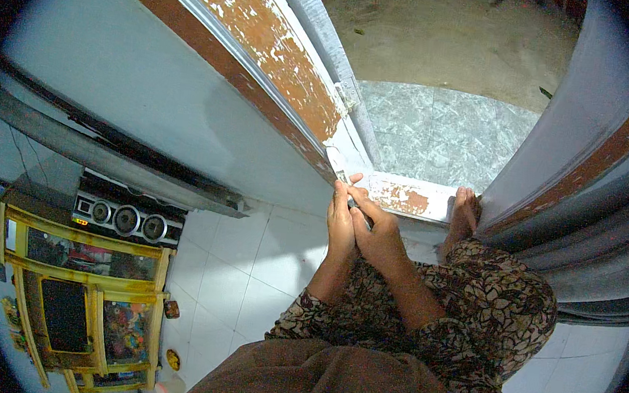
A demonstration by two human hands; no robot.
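Note:
Both my hands are close together at the lower end of a door frame post (269,37), its face patchy brown and white. My right hand (384,241) is closed around the dark handle of what looks like a small paintbrush (341,175). My left hand (339,229) presses against the same tool from the other side, fingers closed near its metal band. The brush's white tip touches the post's bottom, by the corner with the sill (405,196). That low sill is white with a brown patch. My fingers hide much of the handle.
My bare foot (464,211) rests at the sill's right end. Beyond lie grey-green tiles (442,129) and bare ground. A grey curtain (595,269) hangs at right. At left stand a yellow cabinet (87,277) and a speaker unit (127,219), over white floor tiles (247,266).

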